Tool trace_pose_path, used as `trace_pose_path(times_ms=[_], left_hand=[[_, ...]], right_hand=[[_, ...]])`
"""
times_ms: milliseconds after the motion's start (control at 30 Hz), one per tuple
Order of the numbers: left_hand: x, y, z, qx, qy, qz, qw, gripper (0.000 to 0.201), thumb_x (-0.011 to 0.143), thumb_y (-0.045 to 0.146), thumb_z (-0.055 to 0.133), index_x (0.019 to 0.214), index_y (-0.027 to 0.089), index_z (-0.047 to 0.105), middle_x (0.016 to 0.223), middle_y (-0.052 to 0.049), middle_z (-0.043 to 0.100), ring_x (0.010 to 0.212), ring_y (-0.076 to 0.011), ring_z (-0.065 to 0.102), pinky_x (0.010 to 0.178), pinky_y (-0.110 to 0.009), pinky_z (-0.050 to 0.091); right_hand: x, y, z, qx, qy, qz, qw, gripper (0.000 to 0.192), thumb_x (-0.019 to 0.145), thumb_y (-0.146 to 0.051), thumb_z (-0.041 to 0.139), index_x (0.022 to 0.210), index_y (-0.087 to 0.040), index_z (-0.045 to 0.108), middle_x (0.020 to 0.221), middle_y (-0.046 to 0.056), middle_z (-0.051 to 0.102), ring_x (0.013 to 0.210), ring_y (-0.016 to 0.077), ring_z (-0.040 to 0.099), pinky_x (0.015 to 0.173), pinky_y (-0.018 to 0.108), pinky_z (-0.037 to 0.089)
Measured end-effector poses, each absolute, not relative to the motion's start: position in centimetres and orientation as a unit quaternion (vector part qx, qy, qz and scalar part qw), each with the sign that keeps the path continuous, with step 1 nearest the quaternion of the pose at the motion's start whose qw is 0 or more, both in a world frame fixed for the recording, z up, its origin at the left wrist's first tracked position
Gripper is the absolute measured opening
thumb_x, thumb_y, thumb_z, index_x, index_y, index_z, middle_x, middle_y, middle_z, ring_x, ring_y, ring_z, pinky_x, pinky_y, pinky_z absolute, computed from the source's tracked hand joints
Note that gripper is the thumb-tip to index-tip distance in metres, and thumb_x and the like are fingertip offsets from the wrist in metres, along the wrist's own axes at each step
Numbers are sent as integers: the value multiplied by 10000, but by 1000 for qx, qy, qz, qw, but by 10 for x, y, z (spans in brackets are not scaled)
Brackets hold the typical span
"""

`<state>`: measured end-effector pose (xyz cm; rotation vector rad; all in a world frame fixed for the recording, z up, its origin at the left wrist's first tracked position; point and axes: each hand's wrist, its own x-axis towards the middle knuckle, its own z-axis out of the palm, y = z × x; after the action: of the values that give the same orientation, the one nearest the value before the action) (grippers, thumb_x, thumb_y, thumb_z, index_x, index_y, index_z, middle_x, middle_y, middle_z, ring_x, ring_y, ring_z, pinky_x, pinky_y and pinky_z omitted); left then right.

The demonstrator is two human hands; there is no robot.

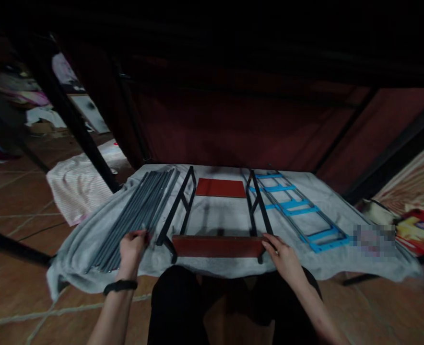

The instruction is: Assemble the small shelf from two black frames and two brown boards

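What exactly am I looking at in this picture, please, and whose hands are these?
There is no machine here: a person wears a camera on the head, so the one picture looks forward and down at their own two bare hands. They sit on a tiled floor before a grey cloth. On it lie a bundle of grey rods, a small rack with black side frames and red boards, and blue frames. The left hand, with a black wristband, rests on the near ends of the rods. The right hand touches the right end of the near red board.
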<state>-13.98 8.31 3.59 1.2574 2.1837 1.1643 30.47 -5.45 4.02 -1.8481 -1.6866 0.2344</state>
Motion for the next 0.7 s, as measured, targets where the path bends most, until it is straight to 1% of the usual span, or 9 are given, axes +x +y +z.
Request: trace_pose_path(times_ms=[33, 100, 167, 233, 300, 367, 433, 533, 700], left_hand=[[-139, 72, 46, 422, 769, 448, 174, 165, 830, 343, 469, 724, 220, 492, 579, -12, 618, 674, -225, 683, 644, -355, 558], [-128, 47, 67, 352, 700, 607, 129, 220, 799, 451, 571, 791, 235, 526, 693, 9, 680, 738, -228, 685, 702, -404, 576], [-97, 21, 88, 395, 642, 649, 104, 258, 784, 480, 643, 875, 247, 577, 828, 12, 711, 823, -236, 688, 789, -434, 572], [-48, 2, 103, 501, 587, 615, 162, 272, 805, 484, 646, 902, 234, 597, 884, -6, 714, 850, -229, 688, 801, -393, 560], [11, -6, 109, 628, 530, 523, 227, 249, 863, 461, 594, 913, 217, 589, 929, -39, 716, 887, -224, 685, 801, -350, 543], [68, -5, 105, 712, 486, 430, 268, 184, 930, 389, 502, 930, 220, 574, 941, -49, 713, 898, -210, 684, 818, -329, 524], [114, 1, 97, 758, 464, 358, 285, 129, 953, 301, 452, 953, 223, 554, 952, -51, 710, 905, -203, 685, 819, -321, 511], [153, 8, 86, 793, 479, 270, 262, 116, 967, 265, 425, 949, 226, 532, 935, -49, 706, 868, -207, 688, 766, -313, 496], [169, 6, 81, 833, 469, 207, 210, 136, 984, 247, 401, 984, 218, 534, 945, -55, 703, 871, -205, 686, 733, -295, 467]], right_hand=[[304, -54, 42, -703, -635, 92, 306, 374, 965, -427, 445, 1245, -288, 650, 1164, 59, 712, 954, 252, 717, 855, 387, 574], [302, -53, 44, -710, -630, 97, 299, 366, 972, -410, 441, 1255, -298, 644, 1181, 54, 700, 946, 252, 717, 848, 382, 570], [302, -53, 44, -715, -626, 99, 296, 369, 975, -397, 438, 1271, -298, 635, 1190, 62, 691, 952, 258, 714, 845, 385, 567], [301, -54, 42, -716, -623, 99, 300, 401, 973, -384, 445, 1339, -300, 586, 1190, 77, 685, 971, 270, 709, 850, 398, 564], [300, -55, 41, -715, -615, 104, 316, 488, 965, -370, 455, 1447, -290, 470, 1212, 97, 674, 1005, 282, 700, 869, 415, 558], [300, -56, 41, -712, -603, 119, 340, 593, 958, -361, 460, 1527, -259, 328, 1264, 123, 653, 1044, 293, 688, 898, 439, 550], [300, -58, 42, -699, -598, 139, 367, 635, 952, -359, 459, 1544, -230, 266, 1340, 143, 610, 1110, 297, 663, 936, 456, 535], [302, -59, 45, -669, -591, 181, 413, 577, 949, -370, 455, 1495, -227, 338, 1354, 125, 602, 1128, 265, 654, 944, 422, 535], [299, -54, 41, -631, -529, 245, 512, 368, 944, -430, 462, 1193, -230, 645, 1175, 78, 696, 1091, 225, 652, 981, 376, 505]])
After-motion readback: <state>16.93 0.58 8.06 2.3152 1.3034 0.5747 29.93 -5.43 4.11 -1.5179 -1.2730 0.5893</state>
